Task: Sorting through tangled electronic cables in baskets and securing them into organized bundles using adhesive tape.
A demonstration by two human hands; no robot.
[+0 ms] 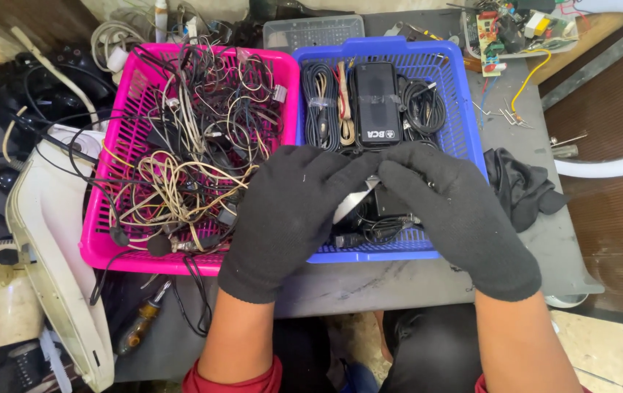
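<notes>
Both my hands wear black knit gloves and meet over the front of a blue plastic basket (464, 109). My left hand (289, 211) and my right hand (457, 211) pinch a small black adapter with a strip of clear tape (355, 200) between their fingertips. Inside the blue basket lie coiled black cables (318, 102) tied in bundles and a black rectangular power adapter (375, 102). To the left stands a pink plastic basket (100, 211) filled with a tangle of thin black, white and beige wires (195, 145).
A black cloth (522, 185) lies right of the blue basket. Circuit boards in a clear tray (515, 29) sit at the back right. A screwdriver (144, 320) lies at the front left beside a white plastic casing (49, 240). A white chair (617, 164) stands right.
</notes>
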